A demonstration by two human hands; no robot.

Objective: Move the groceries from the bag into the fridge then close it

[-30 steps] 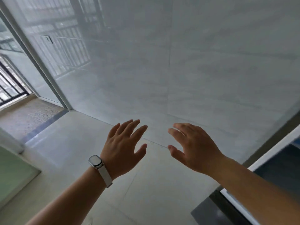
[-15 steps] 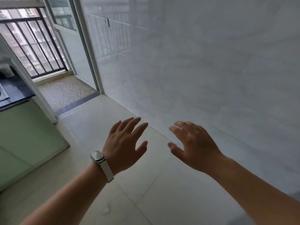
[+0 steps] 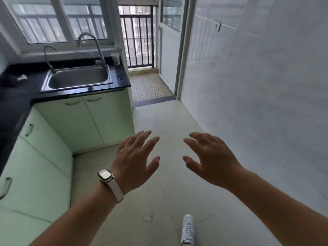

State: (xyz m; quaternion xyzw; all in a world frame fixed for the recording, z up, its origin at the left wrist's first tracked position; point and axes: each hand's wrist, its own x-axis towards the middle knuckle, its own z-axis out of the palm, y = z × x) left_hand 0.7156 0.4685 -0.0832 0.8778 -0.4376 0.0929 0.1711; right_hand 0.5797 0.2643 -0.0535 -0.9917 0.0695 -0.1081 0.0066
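Holding nothing in either hand. Nearest the camera, a white sneaker stands on the pale tiled floor at the bottom of the frame, between the two bare forearms. A watch with a white strap sits on the left wrist, face up.

Noted for the left hand: back toward the camera, fingers spread and nearly straight, thumb out to the right, touching nothing. Noted for the right hand: same height, near the other with a gap between them, fingers spread and slightly bent, also touching nothing. Both hang in the air above the floor.

Left of the hands, pale green cabinets form an L, doors closed, metal handles. On top lies a black surface with a steel sink set into it. Behind the basin rises a tall curved tap, with a smaller tap at the left corner and a small cup at the right rear.

On the right is a white tiled wall. Farthest off are a window over the sink and a white door standing open onto a balcony with a black railing.

The bag, groceries and fridge lie outside this view, so their location cannot be told.
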